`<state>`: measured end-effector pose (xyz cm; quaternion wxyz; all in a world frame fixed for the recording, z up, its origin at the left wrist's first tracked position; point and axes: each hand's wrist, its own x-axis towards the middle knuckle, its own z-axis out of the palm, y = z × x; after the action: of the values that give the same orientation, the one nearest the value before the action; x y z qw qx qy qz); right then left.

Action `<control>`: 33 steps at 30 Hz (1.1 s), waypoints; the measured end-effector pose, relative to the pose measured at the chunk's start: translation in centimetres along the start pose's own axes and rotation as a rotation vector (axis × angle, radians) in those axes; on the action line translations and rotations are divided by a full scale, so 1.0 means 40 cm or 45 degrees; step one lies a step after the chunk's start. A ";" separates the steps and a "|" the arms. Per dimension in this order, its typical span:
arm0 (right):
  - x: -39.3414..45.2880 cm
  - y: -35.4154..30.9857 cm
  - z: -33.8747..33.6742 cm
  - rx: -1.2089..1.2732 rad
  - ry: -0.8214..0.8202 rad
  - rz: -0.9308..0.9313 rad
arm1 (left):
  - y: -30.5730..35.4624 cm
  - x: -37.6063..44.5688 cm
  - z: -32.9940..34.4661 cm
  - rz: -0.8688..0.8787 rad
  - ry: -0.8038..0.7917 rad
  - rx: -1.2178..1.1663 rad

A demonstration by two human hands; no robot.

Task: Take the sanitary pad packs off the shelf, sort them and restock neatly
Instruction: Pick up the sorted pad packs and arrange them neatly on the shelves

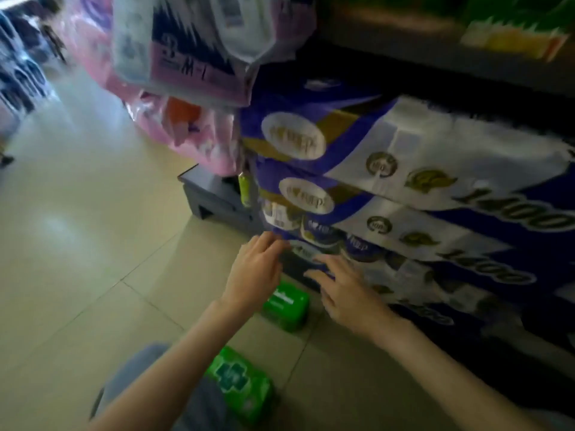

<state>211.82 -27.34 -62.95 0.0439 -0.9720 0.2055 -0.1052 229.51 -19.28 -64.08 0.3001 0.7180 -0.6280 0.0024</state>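
Pale floor tiles (77, 244) fill the left of the view, and the whole frame is smeared by motion, so print on the goods is mostly unreadable. Stacked purple-and-white bulk packs (389, 188) serve as the landmark: they fill the right side, their far ends cut off by the frame edge, only "1400" legible on them. Below their near corner, the left hand (255, 272) and the right hand (348, 290) hover with fingers spread and relaxed, holding nothing; whether the fingertips touch the wrapping is too blurred to tell. One green sanitary pad pack (287, 306) lies on the floor just beneath that corner, partly hidden behind the left wrist. A second green pack (239, 384) lies nearer the camera, beside the left forearm, resting against grey fabric (140, 368) that may be a knee. Left of the bulk packs, pink wrapped bundles (199, 141) sit on a dark grey plinth (211, 194). Above them, a pale wrapped pack (186, 48) overhangs, cropped at the top.
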 end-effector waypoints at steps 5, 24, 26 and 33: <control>-0.039 -0.102 0.236 0.245 -0.716 0.083 | -0.113 -0.170 0.084 -0.290 -0.636 0.367; -0.076 -0.222 0.503 0.272 -1.055 0.402 | -0.187 -0.169 0.106 -0.381 -0.930 0.333; -0.051 -0.122 0.397 0.479 -0.938 0.494 | -0.176 -0.128 0.110 -0.327 -1.131 0.260; 0.030 0.095 -0.100 0.518 -0.727 0.419 | 0.001 0.107 0.044 -0.214 -1.572 -0.126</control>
<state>210.51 -31.44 -59.32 0.3076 -0.8876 0.3133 0.1396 229.73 -23.89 -63.89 -0.0863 0.6191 -0.6264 -0.4656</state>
